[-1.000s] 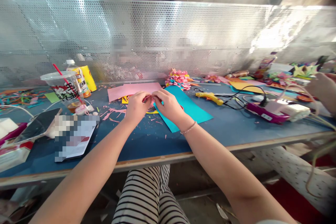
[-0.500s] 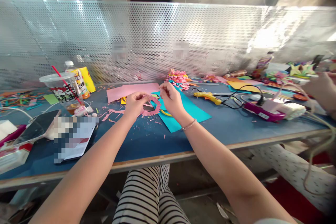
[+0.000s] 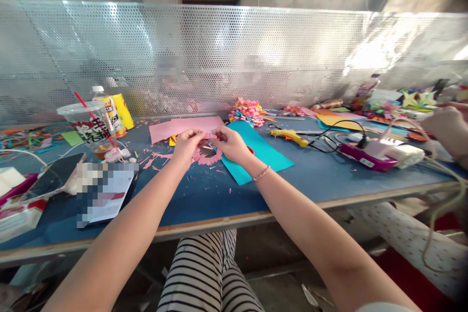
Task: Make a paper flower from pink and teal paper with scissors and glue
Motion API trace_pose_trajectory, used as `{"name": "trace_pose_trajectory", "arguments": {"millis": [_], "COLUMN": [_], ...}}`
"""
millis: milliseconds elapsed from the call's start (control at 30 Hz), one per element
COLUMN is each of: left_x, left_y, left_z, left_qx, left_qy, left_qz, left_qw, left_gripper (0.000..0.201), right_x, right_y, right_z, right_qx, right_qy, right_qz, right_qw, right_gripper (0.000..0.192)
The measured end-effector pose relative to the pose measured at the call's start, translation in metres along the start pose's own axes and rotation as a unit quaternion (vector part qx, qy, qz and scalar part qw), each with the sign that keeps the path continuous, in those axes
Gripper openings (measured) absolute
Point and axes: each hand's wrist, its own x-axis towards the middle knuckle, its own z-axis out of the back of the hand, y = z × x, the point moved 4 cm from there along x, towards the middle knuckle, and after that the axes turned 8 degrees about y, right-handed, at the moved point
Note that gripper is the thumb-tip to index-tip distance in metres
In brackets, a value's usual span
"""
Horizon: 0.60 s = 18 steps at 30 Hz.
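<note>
The right hand (image 3: pixel 231 145) hid most of something red (image 3: pixel 250 149) – too covered to name – and another person's hand (image 3: pixel 444 126) was cut off by the right edge. The left hand (image 3: pixel 187 146) and the right pinched the strip (image 3: pixel 207 158) at its top, their fingertips nearly meeting; it curled below and between them. The strip was pink paper, its edge finely toothed. A smooth blue sheet (image 3: pixel 268 152) lay flat beside it, thin pink scraps (image 3: pixel 149 162) nearby.
</note>
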Motion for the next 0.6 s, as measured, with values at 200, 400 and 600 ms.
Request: {"name": "trace_pose_trajectory", "arguments": {"millis": [200, 400, 600], "left_x": [0.0, -0.001, 0.002], "left_y": [-0.001, -0.004, -0.001], "left_z": [-0.003, -0.002, 0.003], "left_qx": [0.012, 0.06, 0.045], "left_qy": [0.035, 0.032, 0.015], "left_qz": [0.001, -0.012, -0.002], "left_qw": [0.999, 0.998, 0.999], "left_gripper": [0.02, 0.023, 0.019], "right_x": [0.004, 0.004, 0.005], "right_y": [-0.01, -0.014, -0.017], "right_z": [0.0, 0.001, 0.003], "right_qx": [0.091, 0.151, 0.254], "right_qy": [0.006, 0.0, -0.033], "right_qz": [-0.022, -0.03, -0.039], "right_qw": [0.996, 0.988, 0.966], "right_gripper": [0.011, 0.019, 0.024]}}
